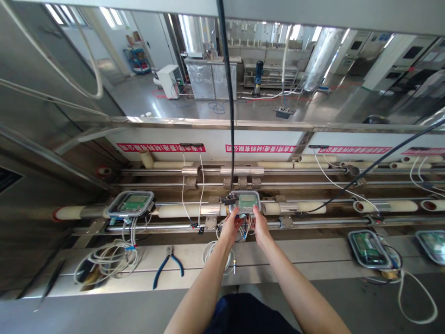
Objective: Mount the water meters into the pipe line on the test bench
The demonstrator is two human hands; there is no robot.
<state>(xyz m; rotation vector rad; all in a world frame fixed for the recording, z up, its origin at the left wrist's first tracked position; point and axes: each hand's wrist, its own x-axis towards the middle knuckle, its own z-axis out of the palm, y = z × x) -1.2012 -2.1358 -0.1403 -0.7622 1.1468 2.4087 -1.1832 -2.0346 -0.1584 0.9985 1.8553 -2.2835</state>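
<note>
Near the tabletop's [264, 260] front edge: blue-handled steel pliers [169, 266], coiled white cable [107, 260]. Beyond, left hand [231, 226] and right hand [260, 223], fingers clamped on the grey-framed, clear-lidded meter box [246, 202], steadying it on the cream-sleeved pipe line [184, 211] mid-bench.

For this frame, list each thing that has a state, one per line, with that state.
Middle meter: mounted on the pipe, gripped from below by both hands.
Left hand: fingers on the meter's lower left edge.
Right hand: fingers on its lower right edge.
Left meter: mounted on the pipe, untouched.
Pliers: lying on the bench, handles spread.
Loose meter: lying on the bench, off the pipe.
</note>
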